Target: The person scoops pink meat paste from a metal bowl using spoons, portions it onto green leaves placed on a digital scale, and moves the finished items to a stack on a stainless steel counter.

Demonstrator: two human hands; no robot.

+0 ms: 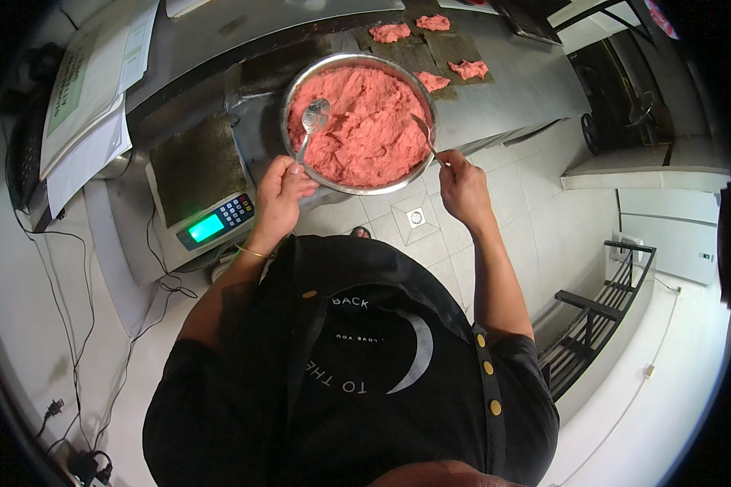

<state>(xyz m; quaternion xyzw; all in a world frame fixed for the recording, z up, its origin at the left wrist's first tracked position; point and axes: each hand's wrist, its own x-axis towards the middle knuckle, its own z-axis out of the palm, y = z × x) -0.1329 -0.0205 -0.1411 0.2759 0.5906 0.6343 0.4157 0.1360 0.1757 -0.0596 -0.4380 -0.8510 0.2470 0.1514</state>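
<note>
A round steel bowl (287, 122) full of soft pink ground mixture (365, 122) is in front of me at the counter's edge. My left hand (281, 195) is closed around the handle of a metal spoon (316, 115), whose smeared head rests over the mixture on the left. At the bowl's right rim, my right hand (466, 188) grips a second metal spoon (422, 130), seen nearly edge-on with its tip at the mixture. Beyond the bowl, several pink portions (469, 70) lie on dark greenish-brown sheets (410, 54).
Left of the bowl stands a digital scale (207, 227) with a lit green display and a dark sheet (199, 166) on its top. The steel counter (528, 89) runs to the right. Papers (89, 114) hang at far left, and loose cables (77, 341) trail below. A black metal rack (597, 316) stands at right.
</note>
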